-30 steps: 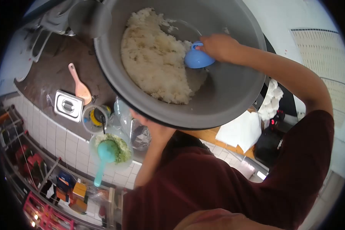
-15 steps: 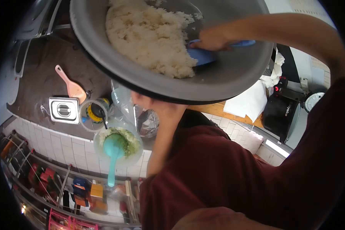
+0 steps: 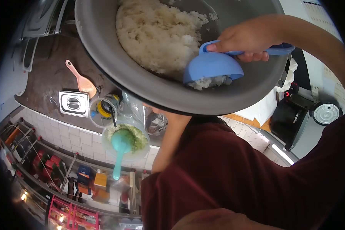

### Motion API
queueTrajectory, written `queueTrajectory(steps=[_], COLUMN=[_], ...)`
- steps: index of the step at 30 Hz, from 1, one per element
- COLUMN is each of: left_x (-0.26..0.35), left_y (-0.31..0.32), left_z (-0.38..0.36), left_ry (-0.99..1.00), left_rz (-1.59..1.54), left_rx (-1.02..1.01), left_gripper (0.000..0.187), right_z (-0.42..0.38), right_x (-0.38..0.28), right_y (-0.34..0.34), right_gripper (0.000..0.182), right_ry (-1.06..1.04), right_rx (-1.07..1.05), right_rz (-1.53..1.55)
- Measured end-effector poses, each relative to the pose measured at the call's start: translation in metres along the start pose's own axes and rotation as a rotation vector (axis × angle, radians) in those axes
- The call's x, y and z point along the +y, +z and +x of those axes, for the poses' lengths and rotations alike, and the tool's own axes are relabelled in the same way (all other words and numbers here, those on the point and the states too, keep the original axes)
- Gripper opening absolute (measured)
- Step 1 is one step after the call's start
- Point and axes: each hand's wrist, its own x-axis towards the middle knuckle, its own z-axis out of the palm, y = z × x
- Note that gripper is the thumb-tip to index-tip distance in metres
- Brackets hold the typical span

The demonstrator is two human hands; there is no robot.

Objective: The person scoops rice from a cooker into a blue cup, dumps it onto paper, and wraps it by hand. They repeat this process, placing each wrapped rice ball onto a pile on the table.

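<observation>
A large grey pot [image 3: 89,42] tilts toward me at the top of the view, with a mound of cooked white rice [image 3: 157,34] along its left side. My right hand [image 3: 249,40] is closed around the handle of a blue scoop [image 3: 214,65]. White rice shows at the scoop's lower edge, and its rounded back faces up, inside the pot near the front rim. Under that rim, my left hand [image 3: 171,117] supports the pot from below; most of its fingers are hidden by the pot.
On the dark counter [image 3: 46,73] lie a pink slotted spoon [image 3: 80,80] and a lidded metal container [image 3: 73,103]. Near the edge stands a tub of green-and-white food [image 3: 138,147] holding a turquoise ladle [image 3: 119,153]. A black appliance [image 3: 289,120] is at right; shelves [image 3: 76,188] stand lower left.
The blue scoop has come up out of the rice toward the right, turned over, and now carries rice. The view has shifted slightly; my left hand stays under the pot.
</observation>
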Motion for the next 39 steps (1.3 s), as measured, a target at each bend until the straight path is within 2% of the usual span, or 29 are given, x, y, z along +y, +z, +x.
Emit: queueTrajectory(steps=[2, 6, 9, 11, 12, 14, 16, 23, 28, 30, 32, 33, 35, 36, 38, 39], left_x=[0.015, 0.027, 0.029, 0.029, 0.028, 0.028, 0.028, 0.026, 0.031, 0.030, 0.030, 0.031, 0.033, 0.034, 0.036, 0.035], left_y=[-0.007, -0.011, -0.013, -0.014, -0.015, -0.016, -0.016, -0.016, -0.018, -0.019, -0.023, -0.023, -0.022, -0.021, -0.021, -0.021], left_z=[0.007, 0.013, 0.014, 0.014, 0.014, 0.014, 0.013, 0.012, 0.015, 0.019, 0.019, 0.018, 0.019, 0.019, 0.020, 0.018], left_ry=[-0.019, -0.048, -0.054, -0.058, -0.057, -0.053, -0.052, -0.053, -0.119, 0.109, 0.100, 0.058, 0.003, -0.029, -0.096, -0.117], left_rz=[-0.028, -0.050, -0.046, -0.043, -0.042, -0.039, -0.034, -0.033, -0.073, 0.108, 0.094, 0.051, -0.019, -0.061, -0.161, -0.210], left_rx=[-0.043, -0.091, -0.112, -0.119, -0.120, -0.125, -0.126, -0.106, -0.126, -0.038, -0.046, -0.061, -0.060, -0.056, -0.048, -0.036], left_gripper=[0.073, 0.068, 0.065, 0.063, 0.062, 0.060, 0.058, 0.051, 0.047, 0.031, 0.035, 0.037, 0.041, 0.043, 0.048, 0.050], right_z=[0.003, 0.029, 0.055, 0.072, 0.083, 0.100, 0.107, 0.088, 0.076, 0.070, 0.048, 0.037, 0.018, 0.018, 0.016, 0.012], right_x=[0.010, 0.050, 0.067, 0.065, 0.060, 0.041, 0.031, 0.026, 0.019, 0.019, 0.010, 0.005, -0.002, 0.001, 0.016, 0.019], right_y=[-0.015, -0.063, -0.071, -0.066, -0.062, -0.052, -0.040, -0.008, -0.002, 0.005, 0.004, 0.004, 0.003, -0.002, -0.012, -0.011], right_gripper=[0.058, 0.044, 0.039, 0.056, 0.056, 0.050, 0.049, 0.048, 0.047, 0.046, 0.045, 0.045, 0.048, 0.048, 0.049, 0.048], right_ry=[0.111, 0.177, 0.214, 0.267, 0.266, -0.029, -0.065, 0.043, -0.003, -0.029, -0.272, -0.284, -0.215, -0.235, -0.127, -0.114], right_rx=[-0.140, -0.146, -0.166, 0.276, 0.277, 0.180, 0.150, 0.085, 0.045, 0.038, -0.090, -0.096, 0.046, 0.045, -0.121, -0.083], right_rz=[-0.029, -0.076, -0.115, -0.605, -0.601, -0.658, -0.684, -0.313, -0.054, 0.006, 0.305, 0.295, 0.282, 0.264, 0.430, 0.450])
